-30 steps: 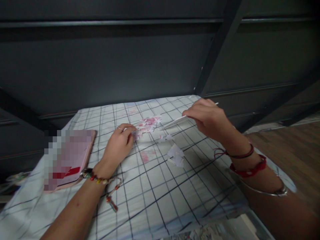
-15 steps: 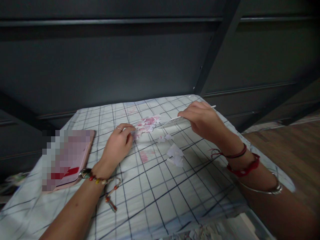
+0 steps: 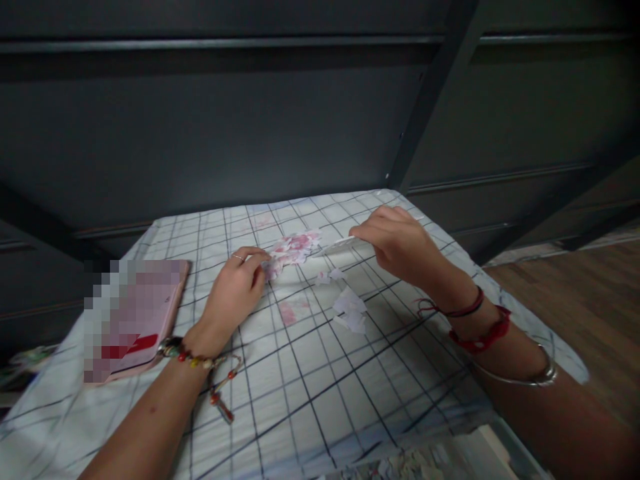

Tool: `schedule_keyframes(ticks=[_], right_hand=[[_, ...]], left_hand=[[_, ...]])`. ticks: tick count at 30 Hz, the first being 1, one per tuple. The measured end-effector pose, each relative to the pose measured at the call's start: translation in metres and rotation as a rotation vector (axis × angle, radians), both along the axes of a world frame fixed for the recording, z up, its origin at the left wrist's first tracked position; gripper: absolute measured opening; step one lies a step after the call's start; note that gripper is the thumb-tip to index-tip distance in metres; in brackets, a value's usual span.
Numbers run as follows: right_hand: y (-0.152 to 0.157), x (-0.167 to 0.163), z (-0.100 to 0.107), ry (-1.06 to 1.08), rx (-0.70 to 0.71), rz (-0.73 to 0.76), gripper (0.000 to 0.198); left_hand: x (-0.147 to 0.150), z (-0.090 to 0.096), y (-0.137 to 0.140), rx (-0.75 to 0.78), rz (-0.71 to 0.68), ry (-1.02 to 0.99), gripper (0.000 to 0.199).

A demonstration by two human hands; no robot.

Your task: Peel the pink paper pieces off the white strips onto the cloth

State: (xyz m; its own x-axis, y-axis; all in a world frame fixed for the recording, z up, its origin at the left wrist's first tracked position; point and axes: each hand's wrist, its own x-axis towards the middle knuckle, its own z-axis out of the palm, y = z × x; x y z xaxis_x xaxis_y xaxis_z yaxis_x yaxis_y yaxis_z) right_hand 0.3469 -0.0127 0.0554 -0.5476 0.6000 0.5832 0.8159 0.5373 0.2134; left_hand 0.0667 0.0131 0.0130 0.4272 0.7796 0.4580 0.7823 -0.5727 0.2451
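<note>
My left hand has its fingers bent, and the fingertips meet the lower left end of a patch of torn pink-and-white paper. Whether it pinches or only presses the paper is hard to see. Closed around a thin white tool, my right hand hovers over the cloth to the right. The tool's narrow tip points left at the patch's right end; its exact kind is unclear. Small paper scraps and a larger bunch of pale scraps lie nearer me. A flat pinkish piece rests left of them.
The table wears a white cloth with dark grid lines. On the left lies a pink-edged phone or tablet, its screen blurred out. A clear container with paper bits stands at the near edge. Dark panels rise behind.
My right hand has shifted slightly to the left, bringing the white tool with it. My left hand and the paper scraps look the same.
</note>
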Motion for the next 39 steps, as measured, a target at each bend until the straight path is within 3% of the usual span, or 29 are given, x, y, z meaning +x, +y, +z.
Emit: schedule_keyframes(ticks=[6, 30, 39], right_hand=[[-0.003, 0.009, 0.007, 0.048, -0.015, 0.074, 0.036], [-0.003, 0.009, 0.007, 0.069, 0.017, 0.013, 0.035], [-0.006, -0.005, 0.004, 0.112, -0.123, 0.158, 0.039]], left_hand=[[0.0, -0.001, 0.0, 0.014, -0.009, 0.004, 0.033], [0.0, 0.002, 0.0, 0.0, -0.007, 0.012, 0.031], [-0.001, 0.0, 0.001, 0.017, 0.003, 0.018, 0.031]])
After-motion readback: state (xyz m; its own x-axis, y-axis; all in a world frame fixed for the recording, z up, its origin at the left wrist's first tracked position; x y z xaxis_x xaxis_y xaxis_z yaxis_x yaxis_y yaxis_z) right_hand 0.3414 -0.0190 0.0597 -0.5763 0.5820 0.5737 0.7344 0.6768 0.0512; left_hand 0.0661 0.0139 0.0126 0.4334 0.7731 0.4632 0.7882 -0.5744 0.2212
